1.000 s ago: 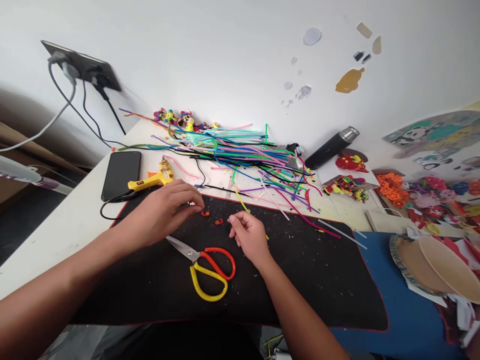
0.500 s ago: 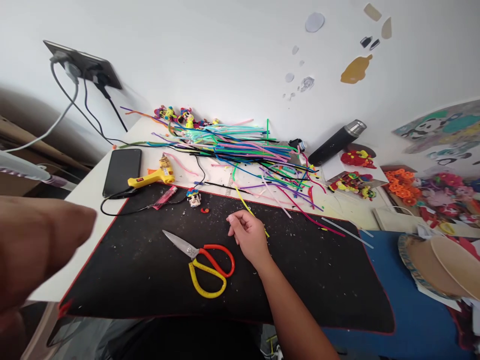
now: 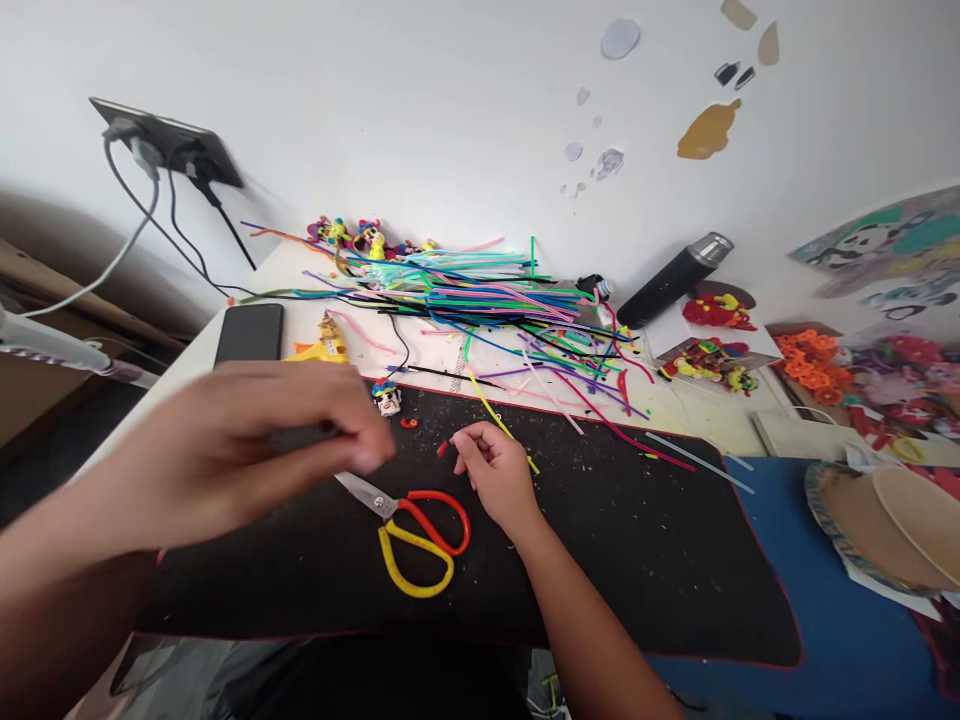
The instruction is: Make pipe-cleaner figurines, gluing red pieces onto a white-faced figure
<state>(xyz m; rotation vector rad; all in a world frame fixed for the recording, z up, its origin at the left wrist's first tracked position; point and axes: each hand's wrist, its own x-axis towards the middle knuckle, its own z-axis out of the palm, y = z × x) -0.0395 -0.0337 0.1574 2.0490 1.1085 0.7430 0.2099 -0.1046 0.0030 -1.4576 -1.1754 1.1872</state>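
My left hand (image 3: 277, 440), blurred by motion, hangs over the left side of the black mat (image 3: 637, 560). Its thumb and forefinger come together in a pinch; whatever is between them cannot be made out. My right hand (image 3: 495, 468) rests on the mat with its fingers curled. At its pinched fingertips is a small red piece (image 3: 442, 449). Scissors (image 3: 420, 535) with one red and one yellow handle lie between the hands, their blade tip hidden by my left hand. Farther back are a small doll head (image 3: 387, 398) and a curled red-and-orange bit (image 3: 409, 423).
Pipe cleaners (image 3: 495, 290) in many colours are heaped along the back. A yellow glue gun (image 3: 326, 343), partly covered by my left hand, lies near a phone (image 3: 250, 333). At the back right, a black flask (image 3: 675, 280) leans by small figures (image 3: 709, 365).
My left hand has swung in from the left edge over the mat, covering part of the glue gun. A red piece now shows at my right fingertips; that hand has barely moved.
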